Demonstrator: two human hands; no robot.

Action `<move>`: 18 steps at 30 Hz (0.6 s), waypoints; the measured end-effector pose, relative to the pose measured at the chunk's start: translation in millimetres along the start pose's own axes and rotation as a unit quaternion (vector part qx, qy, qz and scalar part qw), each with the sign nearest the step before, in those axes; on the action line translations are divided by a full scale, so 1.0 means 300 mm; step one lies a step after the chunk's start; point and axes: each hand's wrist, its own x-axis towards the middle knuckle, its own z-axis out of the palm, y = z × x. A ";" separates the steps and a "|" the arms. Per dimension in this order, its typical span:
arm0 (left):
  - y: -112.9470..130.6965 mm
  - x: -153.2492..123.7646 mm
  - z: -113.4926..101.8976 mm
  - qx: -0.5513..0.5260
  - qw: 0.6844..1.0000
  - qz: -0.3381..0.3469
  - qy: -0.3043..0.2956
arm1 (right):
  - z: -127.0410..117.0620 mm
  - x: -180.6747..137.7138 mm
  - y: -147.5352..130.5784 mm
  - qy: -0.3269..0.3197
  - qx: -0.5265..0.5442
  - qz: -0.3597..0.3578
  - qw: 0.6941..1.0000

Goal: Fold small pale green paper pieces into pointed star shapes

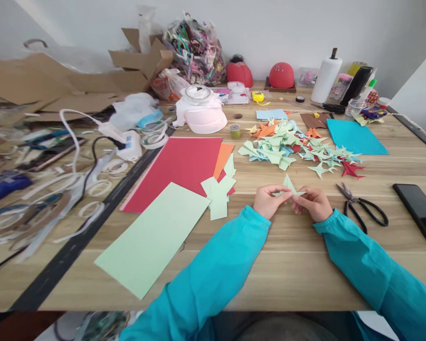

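Observation:
Both hands meet over the wooden table (298, 255), pinching a small pale green folded paper piece (289, 185) between them. My left hand (268, 201) grips its left end with closed fingers. My right hand (314, 202) grips the right end the same way. A pointed tip of the paper sticks up between the hands. A pile of finished folded paper shapes (291, 147) in green, orange and red lies just beyond. Small cut green squares (218, 194) sit to the left of my left hand.
Black scissors (362, 208) and a dark phone (417, 210) lie to the right. A large green sheet (152, 239), red sheet (181, 166) and blue sheet (355, 137) lie flat. Cardboard, tape rolls, cables and tools crowd the left side; a paper towel roll (325, 78) stands at the back.

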 end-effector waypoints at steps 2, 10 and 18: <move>0.002 0.000 0.001 -0.003 1.000 -0.005 0.002 | 0.003 -0.001 -0.005 0.004 -0.004 0.006 1.000; -0.011 0.009 0.003 -0.032 0.999 -0.006 0.014 | 0.012 -0.009 -0.012 -0.014 -0.041 0.000 0.999; -0.001 0.002 0.004 -0.021 1.000 -0.003 -0.001 | 0.012 -0.006 -0.011 -0.007 -0.041 -0.001 0.999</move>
